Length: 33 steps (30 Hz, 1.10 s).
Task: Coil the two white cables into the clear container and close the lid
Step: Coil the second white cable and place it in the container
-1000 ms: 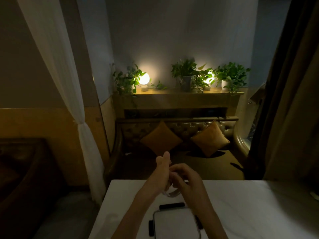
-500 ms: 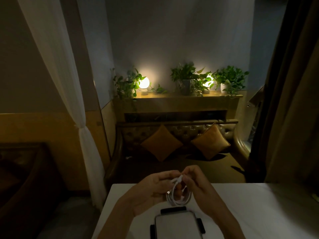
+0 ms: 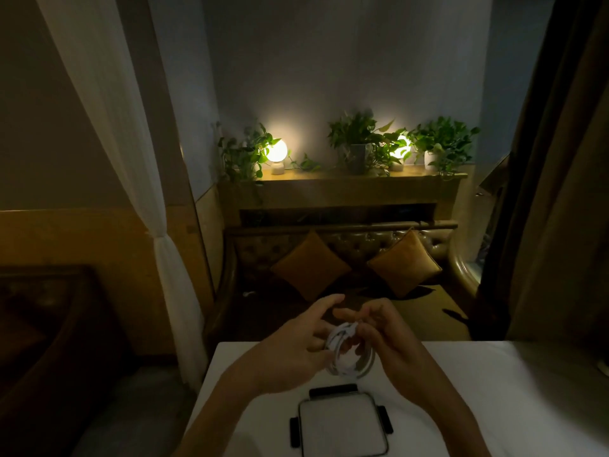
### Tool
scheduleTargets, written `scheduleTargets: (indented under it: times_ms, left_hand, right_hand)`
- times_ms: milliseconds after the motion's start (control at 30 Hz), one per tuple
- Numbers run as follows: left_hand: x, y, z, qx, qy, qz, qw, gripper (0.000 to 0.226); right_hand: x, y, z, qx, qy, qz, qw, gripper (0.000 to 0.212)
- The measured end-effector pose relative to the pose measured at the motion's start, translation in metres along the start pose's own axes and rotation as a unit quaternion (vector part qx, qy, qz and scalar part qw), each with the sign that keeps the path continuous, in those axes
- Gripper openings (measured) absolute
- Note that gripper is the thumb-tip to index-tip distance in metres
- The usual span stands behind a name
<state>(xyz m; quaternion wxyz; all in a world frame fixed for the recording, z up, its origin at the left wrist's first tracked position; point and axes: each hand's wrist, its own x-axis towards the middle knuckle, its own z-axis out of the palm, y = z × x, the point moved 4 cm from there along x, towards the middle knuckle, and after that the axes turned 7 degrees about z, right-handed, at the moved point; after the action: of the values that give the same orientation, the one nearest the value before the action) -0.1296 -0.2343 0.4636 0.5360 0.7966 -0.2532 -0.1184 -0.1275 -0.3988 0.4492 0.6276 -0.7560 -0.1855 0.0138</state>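
A coiled white cable hangs as a small ring between my two hands, above the far edge of the white table. My left hand holds the ring's left side, with the index finger stretched out. My right hand pinches the ring's top and right side. The clear container, square with black clips on its sides, sits on the table just below my hands; its lid appears to be on. I can make out only one cable.
Beyond the table's far edge stands a tufted sofa with two orange cushions. A shelf with plants and two lit globe lamps runs behind it. A white curtain hangs left, a dark curtain right.
The camera tilted down a little. Both hands shifted on the cable ring: my left index finger opened out and the ring turned more flat between the hands.
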Motion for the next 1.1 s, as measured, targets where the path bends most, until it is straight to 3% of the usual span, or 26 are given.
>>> scheduleTargets:
  times_ms: [100,167,300,467,733,933,1100]
  left_hand:
    - [0.0,0.008,0.006,0.145,0.023,0.057,0.988,0.06]
    - [0.001,0.009,0.008,0.161,0.054,0.084,0.982,0.052]
    - [0.004,0.007,0.004,0.044,0.149,0.103,0.982,0.015]
    - [0.004,-0.002,0.011,-0.118,0.211,0.056,0.969,0.005]
    - [0.005,-0.001,0.016,-0.078,0.217,0.077,0.97,0.028]
    - [0.004,0.002,0.014,-0.102,0.2,0.116,0.968,0.032]
    - [0.005,0.005,0.011,-0.125,0.237,0.148,0.952,0.026]
  right_hand:
    - [-0.001,-0.006,-0.001,-0.019,0.034,-0.02,0.999,0.007]
    - [-0.002,-0.007,0.0,-0.016,0.054,-0.032,0.998,0.008]
    - [-0.002,-0.007,0.0,0.022,0.106,-0.038,0.993,0.02]
    - [0.0,-0.001,0.005,0.046,0.141,-0.035,0.988,0.019]
    - [-0.005,0.0,0.011,-0.028,0.186,-0.068,0.98,0.008]
    - [-0.007,-0.012,-0.001,-0.003,0.173,-0.081,0.982,0.01]
    - [-0.007,-0.015,-0.005,0.018,0.171,-0.073,0.982,0.014]
